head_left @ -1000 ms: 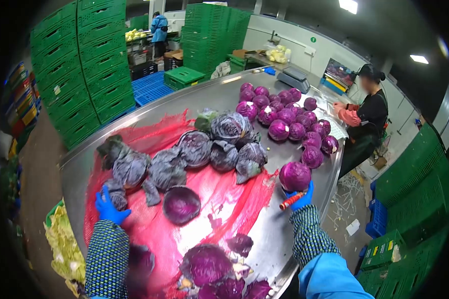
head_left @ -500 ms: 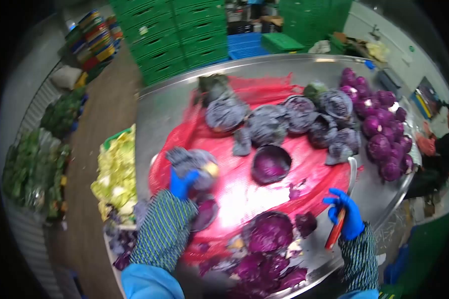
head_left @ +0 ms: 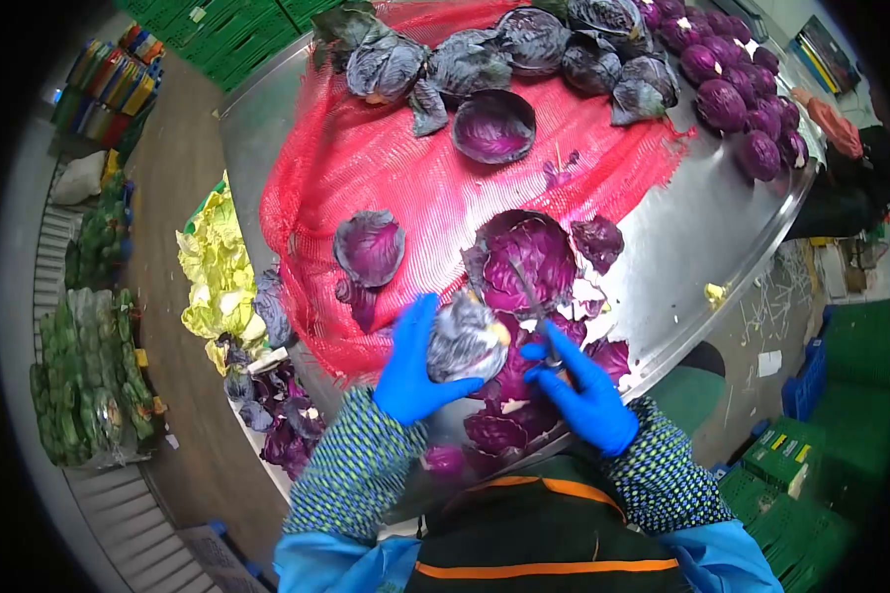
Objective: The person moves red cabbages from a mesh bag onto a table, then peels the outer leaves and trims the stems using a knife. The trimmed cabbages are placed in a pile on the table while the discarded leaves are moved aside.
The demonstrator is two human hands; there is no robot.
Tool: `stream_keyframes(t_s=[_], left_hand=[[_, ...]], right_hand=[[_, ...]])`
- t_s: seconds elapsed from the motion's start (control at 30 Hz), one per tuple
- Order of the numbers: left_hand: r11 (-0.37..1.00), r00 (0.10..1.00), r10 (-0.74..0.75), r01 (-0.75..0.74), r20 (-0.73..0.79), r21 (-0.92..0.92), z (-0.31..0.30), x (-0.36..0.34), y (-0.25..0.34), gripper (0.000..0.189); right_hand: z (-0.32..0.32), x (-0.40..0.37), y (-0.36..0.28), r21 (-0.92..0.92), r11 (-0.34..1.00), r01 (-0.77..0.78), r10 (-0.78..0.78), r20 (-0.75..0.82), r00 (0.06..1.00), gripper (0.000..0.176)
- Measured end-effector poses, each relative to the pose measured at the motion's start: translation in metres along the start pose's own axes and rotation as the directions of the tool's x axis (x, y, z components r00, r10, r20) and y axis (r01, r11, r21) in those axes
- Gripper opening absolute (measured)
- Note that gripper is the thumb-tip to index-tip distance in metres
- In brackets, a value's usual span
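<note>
My left hand (head_left: 415, 371), in a blue glove, is wrapped round the lower left side of a greyish purple cabbage (head_left: 466, 339). Its pale stem end faces right. Just right of the cabbage, my right hand (head_left: 585, 390) grips a knife (head_left: 529, 294), whose blade points up and to the left. Purple outer leaves (head_left: 524, 262) lie behind the knife, and more cut leaves are under both hands. A hollow leaf cup (head_left: 369, 247) rests on the red net (head_left: 316, 188) to the left.
Untrimmed cabbages (head_left: 386, 67) line the back of the metal table (head_left: 658, 259). Trimmed purple cabbages (head_left: 722, 105) are piled at the back right. Yellow-green leaves (head_left: 218, 272) and purple scraps fill containers at the left. A person's dark clothing (head_left: 853, 193) shows at the right edge.
My left hand has brought the cabbage nearer and to the right. The knife hand has moved left beside it, with the blade now raised. The view has tilted downward.
</note>
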State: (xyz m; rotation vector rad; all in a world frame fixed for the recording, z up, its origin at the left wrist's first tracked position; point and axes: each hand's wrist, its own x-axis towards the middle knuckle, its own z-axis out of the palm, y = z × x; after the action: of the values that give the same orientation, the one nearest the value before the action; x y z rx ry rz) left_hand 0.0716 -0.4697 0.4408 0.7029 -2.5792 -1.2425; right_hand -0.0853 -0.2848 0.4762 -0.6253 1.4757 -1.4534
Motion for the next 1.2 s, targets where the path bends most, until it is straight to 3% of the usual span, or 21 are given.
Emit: stream_keyframes(t_s=[0.1,0.2,0.27,0.37,0.5,0.53,0.6,0.67,0.7,0.73,0.8,0.83,0.9,0.93,0.97,1.0,1.03,1.07,1.1,1.13,1.2], left_hand=[[0.998,0.992,0.021,-0.012,0.126,-0.068,0.004,0.007,-0.003,0.103],[0.995,0.996,-0.083,0.081,-0.039,-0.054,0.032,-0.009,-0.007,0.1],[0.825,0.974,-0.213,0.141,-0.071,-0.548,0.044,-0.009,-0.014,0.098],[0.819,0.975,-0.217,0.151,-0.055,-0.554,0.046,-0.005,-0.016,0.101],[0.836,0.976,-0.21,0.149,-0.057,-0.529,0.046,-0.005,-0.031,0.099],[0.865,0.977,-0.204,0.15,-0.063,-0.478,0.044,-0.008,-0.029,0.097],[0.744,0.981,-0.189,0.115,-0.042,-0.658,0.039,-0.009,-0.026,0.098],[0.715,0.974,-0.214,0.104,-0.075,-0.692,0.038,-0.013,-0.026,0.098],[0.719,0.971,-0.207,0.065,-0.123,-0.692,0.04,-0.021,-0.025,0.085],[0.706,0.966,-0.225,0.071,-0.128,-0.705,0.039,-0.027,-0.028,0.085],[0.41,0.824,-0.554,0.392,0.116,-0.823,0.027,-0.053,-0.039,0.072],[0.409,0.79,-0.613,0.336,0.017,-0.848,0.005,-0.05,-0.039,0.068],[0.42,0.732,-0.677,0.294,-0.08,-0.859,-0.025,-0.048,-0.016,0.065],[0.767,0.843,-0.474,0.251,-0.257,-0.591,-0.026,-0.048,0.002,0.07],[0.967,0.924,-0.199,0.13,-0.327,-0.221,-0.023,-0.046,0.018,0.076],[0.991,1.0,0.005,-0.005,0.002,0.132,-0.011,-0.054,0.031,0.088],[0.996,0.99,0.025,-0.036,0.142,0.076,0.014,-0.061,0.035,0.09],[0.999,0.999,0.047,-0.047,0.024,0.018,0.04,-0.072,0.016,0.085],[1.0,0.999,0.008,-0.009,-0.043,-0.02,0.049,-0.075,0.017,0.081],[0.998,0.995,-0.024,0.018,-0.102,-0.064,0.053,-0.073,0.018,0.077],[0.992,0.983,-0.065,0.045,-0.173,-0.121,0.061,-0.073,0.02,0.074]], right_hand=[[0.004,-0.015,0.022,-0.557,0.825,0.096,-0.099,0.025,0.995,0.057],[0.006,-0.015,0.047,-0.594,0.802,0.072,-0.185,-0.132,0.974,0.056],[0.008,-0.005,0.045,-0.593,0.798,-0.106,-0.029,-0.213,0.977,0.044],[0.003,0.021,0.042,-0.778,0.628,-0.015,0.028,0.003,1.0,0.023],[-0.006,0.047,0.085,-0.856,0.512,-0.072,0.135,-0.003,0.991,0.024],[-0.019,0.058,0.102,-0.897,0.402,-0.183,0.289,-0.066,0.955,0.025],[-0.015,0.057,0.103,-0.844,0.478,-0.244,0.268,-0.124,0.955,0.024],[-0.004,0.045,0.085,-0.688,0.714,-0.131,0.089,-0.096,0.991,0.03],[0.0,0.038,0.078,-0.324,0.887,-0.328,0.308,-0.114,0.945,0.033],[0.011,0.027,0.052,0.095,0.853,-0.514,0.519,-0.04,0.854,0.038],[0.008,0.006,0.046,0.128,0.879,-0.459,0.468,-0.053,0.882,0.049],[0.008,0.001,0.05,0.12,0.87,-0.478,0.485,-0.038,0.874,0.049],[0.013,-0.008,0.066,-0.03,0.976,-0.216,0.214,-0.047,0.976,0.051],[0.015,-0.01,0.074,-0.102,0.993,-0.063,0.059,-0.043,0.997,0.052],[0.014,-0.008,0.08,-0.324,0.944,0.058,-0.074,-0.039,0.996,0.053],[0.013,-0.008,0.08,-0.328,0.943,0.06,-0.076,-0.036,0.996,0.053],[0.014,-0.008,0.075,-0.17,0.984,-0.051,0.026,-0.146,0.989,0.054],[0.015,-0.005,0.069,0.006,0.989,-0.145,0.142,-0.237,0.961,0.055],[0.015,-0.007,0.024,-0.036,0.903,-0.427,0.405,-0.254,0.878,0.055],[0.011,-0.015,0.013,-0.024,0.915,-0.402,0.385,-0.241,0.891,0.049],[0.003,-0.03,0.044,-0.203,0.972,-0.117,0.078,-0.189,0.979,0.045]])
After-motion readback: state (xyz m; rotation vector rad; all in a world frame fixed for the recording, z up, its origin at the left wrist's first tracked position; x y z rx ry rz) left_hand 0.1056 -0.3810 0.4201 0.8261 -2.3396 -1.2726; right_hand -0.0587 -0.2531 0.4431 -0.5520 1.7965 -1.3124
